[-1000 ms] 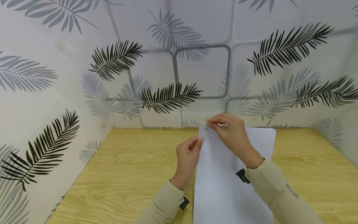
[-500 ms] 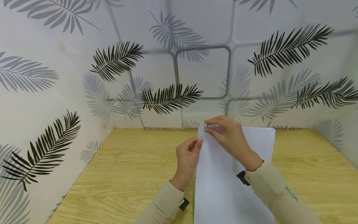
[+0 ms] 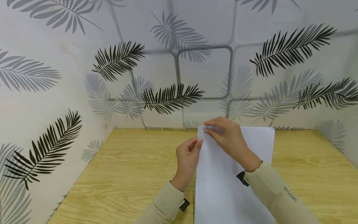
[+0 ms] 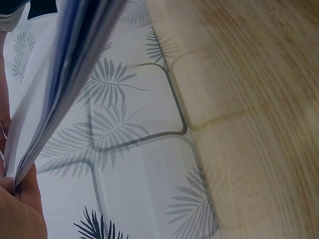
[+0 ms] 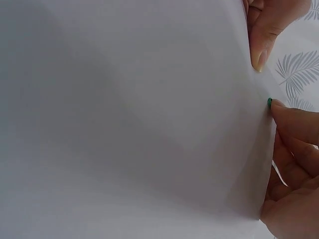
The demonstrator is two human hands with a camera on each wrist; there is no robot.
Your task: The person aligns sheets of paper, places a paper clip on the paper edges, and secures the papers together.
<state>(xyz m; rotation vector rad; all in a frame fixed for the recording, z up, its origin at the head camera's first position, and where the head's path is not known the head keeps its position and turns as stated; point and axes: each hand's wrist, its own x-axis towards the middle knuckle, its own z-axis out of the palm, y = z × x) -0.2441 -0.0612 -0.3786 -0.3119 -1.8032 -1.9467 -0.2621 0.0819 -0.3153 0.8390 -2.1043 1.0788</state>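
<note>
A stack of white paper sheets (image 3: pixel 221 177) stands tilted up in front of me, its layered edge (image 4: pixel 55 99) showing in the left wrist view. My left hand (image 3: pixel 186 158) pinches its left edge near the top corner, thumb on the front face. At the top edge, my right hand (image 3: pixel 230 140) holds a small paper clip (image 3: pixel 205 127) between thumb and index finger. The clip is at the paper's edge; only its green end (image 5: pixel 269 103) shows by the thumb tip in the right wrist view. How far it sits over the sheets cannot be seen.
A wood-grain table (image 3: pixel 139 161) lies beneath the paper. Behind it and to the left rise pale walls (image 3: pixel 156 71) with a leaf pattern. Black wrist mounts (image 3: pixel 242 178) stick out from both beige sleeves.
The right thumb and index finger have spread apart along the clip, and the right hand has come slightly down and left. The left hand keeps its pinch on the paper.
</note>
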